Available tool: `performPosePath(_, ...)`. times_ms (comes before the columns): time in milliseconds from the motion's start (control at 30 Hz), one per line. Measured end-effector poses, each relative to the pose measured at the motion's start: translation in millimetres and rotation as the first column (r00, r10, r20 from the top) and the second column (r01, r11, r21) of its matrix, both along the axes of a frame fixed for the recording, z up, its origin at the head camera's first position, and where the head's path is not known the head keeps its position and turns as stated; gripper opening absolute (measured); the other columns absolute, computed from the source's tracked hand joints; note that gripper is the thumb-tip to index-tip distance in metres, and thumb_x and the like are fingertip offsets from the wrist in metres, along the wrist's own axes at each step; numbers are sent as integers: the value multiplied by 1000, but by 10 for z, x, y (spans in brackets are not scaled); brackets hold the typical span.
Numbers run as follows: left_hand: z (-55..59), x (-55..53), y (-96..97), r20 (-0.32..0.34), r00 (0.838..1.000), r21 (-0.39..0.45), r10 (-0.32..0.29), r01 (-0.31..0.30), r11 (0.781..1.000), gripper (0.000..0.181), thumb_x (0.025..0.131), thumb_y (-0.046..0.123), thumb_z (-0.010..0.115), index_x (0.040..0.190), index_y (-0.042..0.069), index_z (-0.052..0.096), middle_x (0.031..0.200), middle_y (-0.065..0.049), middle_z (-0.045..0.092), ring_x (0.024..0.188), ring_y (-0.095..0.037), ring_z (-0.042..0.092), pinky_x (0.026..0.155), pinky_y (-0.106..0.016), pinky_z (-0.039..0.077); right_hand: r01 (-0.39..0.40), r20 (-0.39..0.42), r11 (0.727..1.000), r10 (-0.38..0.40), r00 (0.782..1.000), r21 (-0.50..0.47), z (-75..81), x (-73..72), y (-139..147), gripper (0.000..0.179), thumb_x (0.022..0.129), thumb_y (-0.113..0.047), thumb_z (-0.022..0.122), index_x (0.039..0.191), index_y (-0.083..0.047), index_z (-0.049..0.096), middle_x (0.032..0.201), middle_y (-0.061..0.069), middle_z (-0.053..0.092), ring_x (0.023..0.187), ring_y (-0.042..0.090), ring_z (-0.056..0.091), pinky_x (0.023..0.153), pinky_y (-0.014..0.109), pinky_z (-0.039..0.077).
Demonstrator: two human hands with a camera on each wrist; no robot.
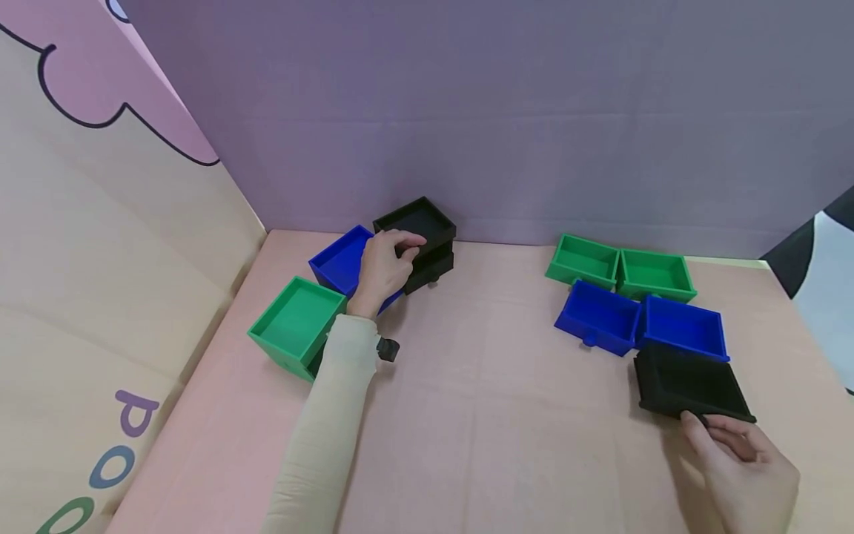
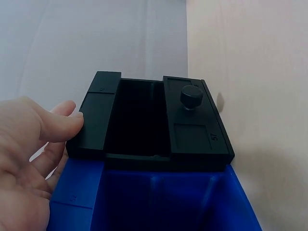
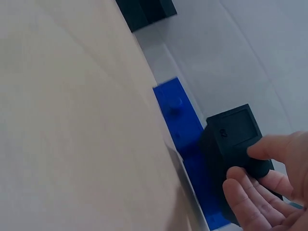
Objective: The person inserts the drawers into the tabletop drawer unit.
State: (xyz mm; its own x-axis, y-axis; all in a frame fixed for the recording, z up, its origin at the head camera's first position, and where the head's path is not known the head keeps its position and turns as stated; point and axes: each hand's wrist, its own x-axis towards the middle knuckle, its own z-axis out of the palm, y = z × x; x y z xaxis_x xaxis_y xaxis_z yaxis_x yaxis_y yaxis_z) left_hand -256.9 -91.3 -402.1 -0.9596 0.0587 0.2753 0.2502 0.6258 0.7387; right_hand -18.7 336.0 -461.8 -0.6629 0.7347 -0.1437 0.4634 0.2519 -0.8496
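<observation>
My left hand (image 1: 383,271) reaches to the black drawer case (image 1: 416,222) by the back wall. In the left wrist view its thumb (image 2: 62,125) touches the side of the case, next to a dark open slot; a knobbed drawer front (image 2: 192,115) shows beyond the slot. On the right, my right hand (image 1: 747,467) pinches the knob of a black drawer (image 1: 694,382), thumb on one side and fingers on the other. That drawer is tilted slightly, close against a blue drawer (image 1: 683,326). Part of the left fingers is hidden behind the case.
Next to the black case stand a blue case (image 1: 343,259) and a green case (image 1: 296,319), partly hidden by the left arm. Another blue drawer (image 1: 597,319) and two green drawers (image 1: 583,261) lie at the right rear. A grey wall (image 1: 507,119) bounds the back.
</observation>
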Motion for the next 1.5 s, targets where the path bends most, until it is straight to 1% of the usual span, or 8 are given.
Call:
performPosePath(67, 0, 2, 1, 1, 1000, 2, -2, 2, 1000, 22, 104, 8, 68, 119, 13, 82, 118, -8, 79, 114, -28, 67, 99, -46, 54, -6, -36, 999, 5, 999, -47, 26, 0, -15, 20, 92, -29, 85, 104, -20, 72, 65, -38, 61, 59, -17, 63, 62, 1, 48)
performPosePath(167, -1, 8, 1, 1, 1000, 7, -4, 4, 1000, 22, 104, 8, 67, 120, 13, 81, 118, -9, 79, 115, -28, 67, 99, -46, 54, -21, -93, 991, 9, 996, -129, 52, -14, -54, 20, 88, -21, 89, 101, -18, 74, 68, -30, 69, 61, -12, 69, 62, 4, 51)
performPosePath(300, -5, 24, -2, 7, 1000, 9, 4, -4, 1000, 22, 104, 8, 67, 121, 13, 81, 118, -9, 78, 115, -28, 66, 100, -47, 54, -54, -108, 992, 42, 993, -110, 71, -35, -115, 21, 87, -19, 90, 101, -14, 74, 69, -28, 71, 64, -10, 71, 63, 5, 53)
performPosePath(433, -5, 30, 1, 5, 1000, 11, 6, -6, 1000, 23, 104, 8, 67, 121, 13, 81, 118, -9, 78, 115, -28, 66, 101, -47, 54, -80, -58, 996, 78, 995, -36, 116, -50, -155, 23, 90, -27, 87, 105, -16, 73, 69, -34, 67, 64, -13, 68, 64, 4, 51)
performPosePath(633, -5, 21, 5, 18, 1000, 4, 5, -5, 1000, 23, 104, 9, 67, 122, 15, 81, 119, -8, 78, 117, -27, 66, 102, -48, 53, -151, -46, 988, 149, 988, -38, 176, -122, -212, 24, 93, -28, 85, 109, -17, 72, 71, -34, 69, 64, -10, 70, 66, 3, 52)
performPosePath(967, 1, 7, -3, 17, 1000, 2, -6, 5, 1000, 22, 104, 8, 67, 121, 14, 81, 119, -8, 78, 116, -28, 65, 102, -48, 53, -298, -72, 953, 295, 953, -45, 253, -224, -352, 27, 96, -31, 81, 115, -14, 71, 81, -32, 73, 72, -6, 75, 72, 4, 53)
performPosePath(1233, 14, 10, -14, 21, 1000, 15, -10, 10, 1000, 22, 104, 7, 67, 120, 13, 81, 119, -10, 79, 114, -29, 67, 98, -46, 56, -384, -115, 923, 381, 917, -2, 267, -279, -484, 32, 96, -31, 81, 118, -9, 72, 88, -17, 81, 76, -2, 77, 72, 8, 56)
performPosePath(1500, 2, -11, -6, 24, 1000, 19, -5, 4, 1000, 23, 104, 6, 67, 121, 12, 81, 119, -10, 78, 114, -28, 68, 97, -44, 58, -426, -209, 905, 417, 884, 1, 277, -354, -616, 23, 95, -16, 83, 112, -4, 73, 83, -25, 77, 75, -2, 78, 71, 11, 58)
